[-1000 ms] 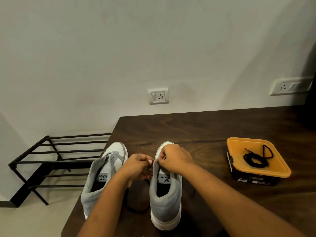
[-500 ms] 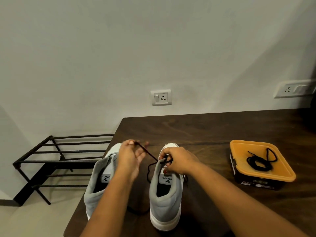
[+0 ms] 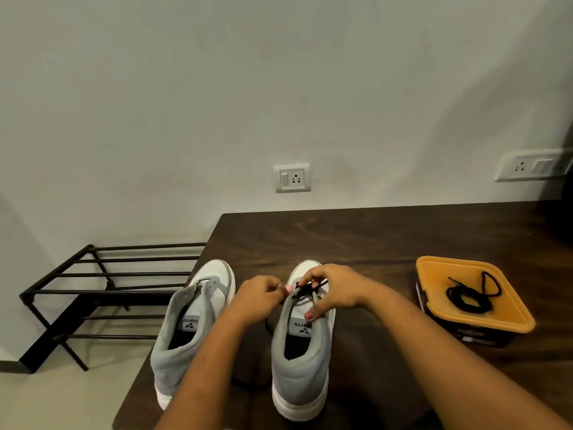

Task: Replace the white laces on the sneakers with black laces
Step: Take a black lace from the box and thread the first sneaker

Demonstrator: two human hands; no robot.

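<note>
- I saw two grey-and-white sneakers standing side by side near the front-left corner of the dark wooden worktop [image 3: 372, 240], heels toward the camera, toes toward the wall.
- Both hands met over the front eyelets of the right-side sneaker [image 3: 302, 361].
- The right hand [image 3: 336, 290] arched over the throat of that shoe. Its grip was pinched on the black lace [image 3: 305, 288] with the fingertips, and the thumb rested on the tongue.
- The left hand [image 3: 259, 294] sat just beside the shoe's left edge, fingers curled. Its grip was closed on the same lace at the eyelet row.
- A slack run of that lace dropped between the two shoes onto the worktop, hard to trace against the dark wood.
- The left-side sneaker [image 3: 186, 333] stood apart from both hands, at the worktop's left edge.
- A spare black lace [image 3: 471, 294] lay coiled on the orange-topped box [image 3: 508, 318], well to the right of the shoes.
- A black metal shoe rack [image 3: 77, 290] stood on the floor to the left, and a wall socket [image 3: 292, 178] sat above the worktop's far edge.
</note>
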